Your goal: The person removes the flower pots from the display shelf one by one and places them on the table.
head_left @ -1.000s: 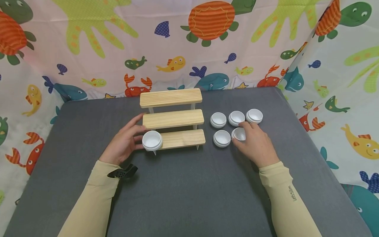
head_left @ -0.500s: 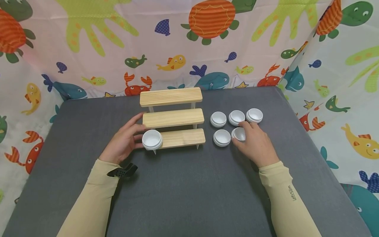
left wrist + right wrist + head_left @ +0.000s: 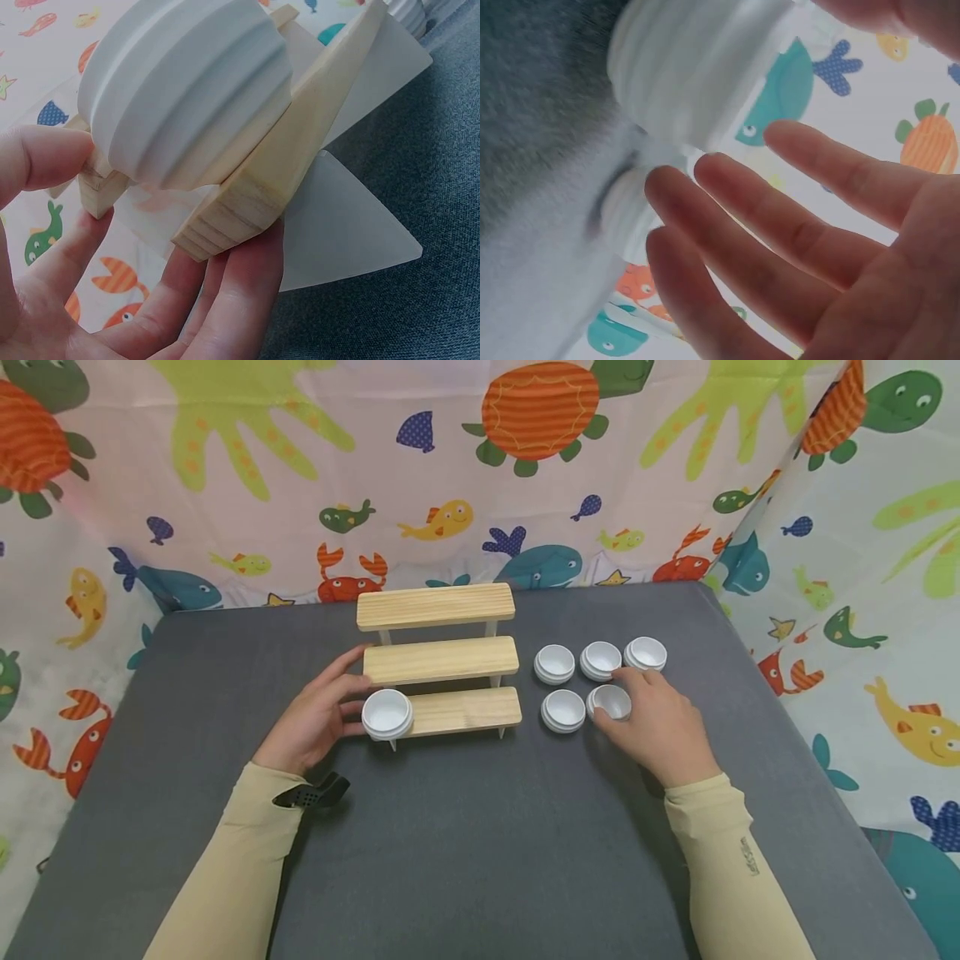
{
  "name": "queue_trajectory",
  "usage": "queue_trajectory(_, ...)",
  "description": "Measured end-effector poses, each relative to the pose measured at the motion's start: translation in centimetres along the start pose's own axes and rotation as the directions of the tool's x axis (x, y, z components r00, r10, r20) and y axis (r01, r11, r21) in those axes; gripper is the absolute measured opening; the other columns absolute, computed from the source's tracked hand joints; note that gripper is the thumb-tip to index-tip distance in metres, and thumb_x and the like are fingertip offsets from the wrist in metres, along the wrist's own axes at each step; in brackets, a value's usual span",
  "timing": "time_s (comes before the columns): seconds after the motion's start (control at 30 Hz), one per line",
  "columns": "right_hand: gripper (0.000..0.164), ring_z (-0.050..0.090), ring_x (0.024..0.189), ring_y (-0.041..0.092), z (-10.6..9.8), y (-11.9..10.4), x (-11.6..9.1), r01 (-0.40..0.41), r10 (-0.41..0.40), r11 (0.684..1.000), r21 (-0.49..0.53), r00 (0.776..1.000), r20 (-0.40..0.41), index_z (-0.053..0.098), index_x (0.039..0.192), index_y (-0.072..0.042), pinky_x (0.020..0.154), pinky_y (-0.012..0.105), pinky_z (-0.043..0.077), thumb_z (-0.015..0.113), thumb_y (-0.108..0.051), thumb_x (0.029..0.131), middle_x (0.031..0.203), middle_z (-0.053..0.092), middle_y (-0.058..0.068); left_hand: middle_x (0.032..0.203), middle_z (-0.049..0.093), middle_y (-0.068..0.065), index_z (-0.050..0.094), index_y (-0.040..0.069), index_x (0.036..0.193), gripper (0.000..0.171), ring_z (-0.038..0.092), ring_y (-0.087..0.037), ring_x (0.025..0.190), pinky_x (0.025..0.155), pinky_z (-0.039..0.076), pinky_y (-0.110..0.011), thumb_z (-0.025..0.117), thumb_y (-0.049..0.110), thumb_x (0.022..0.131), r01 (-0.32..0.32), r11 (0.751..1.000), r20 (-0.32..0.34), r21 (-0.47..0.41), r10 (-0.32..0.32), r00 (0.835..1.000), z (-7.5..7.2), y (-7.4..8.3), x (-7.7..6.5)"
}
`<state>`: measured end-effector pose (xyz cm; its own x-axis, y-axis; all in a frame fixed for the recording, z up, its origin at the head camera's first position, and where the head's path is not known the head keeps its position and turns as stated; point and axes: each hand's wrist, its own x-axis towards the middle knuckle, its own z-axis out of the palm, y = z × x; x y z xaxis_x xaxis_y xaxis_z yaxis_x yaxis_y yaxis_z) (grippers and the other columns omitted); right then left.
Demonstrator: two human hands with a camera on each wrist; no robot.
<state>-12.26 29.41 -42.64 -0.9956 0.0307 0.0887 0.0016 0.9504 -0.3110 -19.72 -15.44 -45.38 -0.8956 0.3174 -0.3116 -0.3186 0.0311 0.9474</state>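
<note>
My left hand [image 3: 307, 722] grips the left end of a three-tier wooden display stand [image 3: 442, 660]. Its thumb and index finger lie on either side of the middle shelf's end, and other fingers touch the underside of the lowest shelf [image 3: 247, 202] in the left wrist view. A white ribbed bowl [image 3: 387, 713] sits at the left of that lowest shelf, next to these fingers. Over at the right, my right hand [image 3: 660, 722] hovers beside a small white bowl [image 3: 609, 702] in the front row. The right wrist view shows its fingers [image 3: 772, 225] spread and relaxed near a ribbed bowl [image 3: 690, 67].
Three white bowls form a back row, among them the left one [image 3: 554, 664], the middle one [image 3: 600, 660] and the right one [image 3: 646, 653]. Another bowl [image 3: 562, 711] stands at the front left. The grey table [image 3: 465, 852] meets a sea-animal print curtain [image 3: 285, 543] behind.
My right hand has eased slightly to the right, uncovering more of the front-row bowl beside it. The left hand and the stand hold their place.
</note>
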Motion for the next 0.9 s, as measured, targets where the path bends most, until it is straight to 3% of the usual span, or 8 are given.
queue_trajectory(0.17,0.057,0.071,0.107,0.044,-0.8,-2.1,-0.2,0.047,-0.049,0.998,-0.031,0.997,-0.056,0.065,0.140,-0.004,0.086,0.066,0.058,0.072,-0.040,0.096,0.130,0.068,0.024,0.158,0.046,-0.010,0.031,0.043,0.169,0.068,0.068,-0.026,0.120,0.088,0.064,-0.041,0.061,0.034,0.109,0.000,1.000,0.002,-0.005,0.000,1.000,-0.1,-0.3,0.0)
queue_trajectory(0.33,0.054,0.074,0.101,0.036,-0.8,-5.7,0.0,0.166,-0.169,0.985,-0.041,0.980,-0.108,0.068,0.136,-0.003,0.081,0.058,0.062,0.075,-0.038,0.096,0.126,0.072,0.019,0.158,0.046,-0.010,0.030,0.042,0.169,0.068,0.068,-0.026,0.119,0.087,0.064,-0.041,0.061,0.034,0.108,-0.005,1.000,0.001,-0.008,0.005,1.000,-0.2,-0.3,0.1)
queue_trajectory(0.43,0.052,0.074,0.098,0.033,-0.7,-8.1,0.2,0.281,-0.286,0.958,-0.049,0.947,-0.149,0.070,0.134,-0.004,0.078,0.053,0.063,0.078,-0.037,0.095,0.123,0.073,0.017,0.157,0.046,-0.010,0.029,0.042,0.169,0.069,0.068,-0.026,0.119,0.087,0.064,-0.041,0.060,0.034,0.109,-0.003,1.000,0.007,-0.006,0.003,1.000,-0.3,-0.2,0.1)
queue_trajectory(0.53,0.048,0.074,0.095,0.030,-0.3,-10.6,0.5,0.405,-0.409,0.912,-0.059,0.895,-0.176,0.072,0.131,-0.005,0.076,0.047,0.063,0.077,-0.037,0.096,0.118,0.074,0.014,0.158,0.046,-0.009,0.030,0.043,0.169,0.068,0.068,-0.026,0.118,0.086,0.064,-0.040,0.060,0.034,0.109,0.000,1.000,0.008,-0.006,0.000,1.000,-0.3,-0.2,0.0)
queue_trajectory(0.63,0.045,0.072,0.091,0.026,0.2,-13.2,0.6,0.483,-0.484,0.874,-0.052,0.858,-0.172,0.072,0.129,-0.007,0.073,0.044,0.061,0.075,-0.040,0.097,0.113,0.073,0.010,0.160,0.045,-0.008,0.032,0.044,0.168,0.067,0.068,-0.026,0.119,0.086,0.064,-0.040,0.061,0.034,0.108,0.000,1.000,0.006,-0.013,0.000,1.000,-0.4,-0.2,0.1)
queue_trajectory(0.9,0.055,0.067,0.086,0.017,2.2,-19.3,0.2,0.574,-0.572,0.819,-0.014,0.813,-0.109,0.069,0.132,-0.012,0.073,0.038,0.059,0.078,-0.052,0.096,0.111,0.071,0.005,0.160,0.048,-0.007,0.035,0.046,0.166,0.065,0.067,-0.028,0.121,0.087,0.064,-0.041,0.061,0.035,0.108,-0.001,1.000,-0.009,-0.004,0.001,1.000,-0.3,-0.3,0.1)
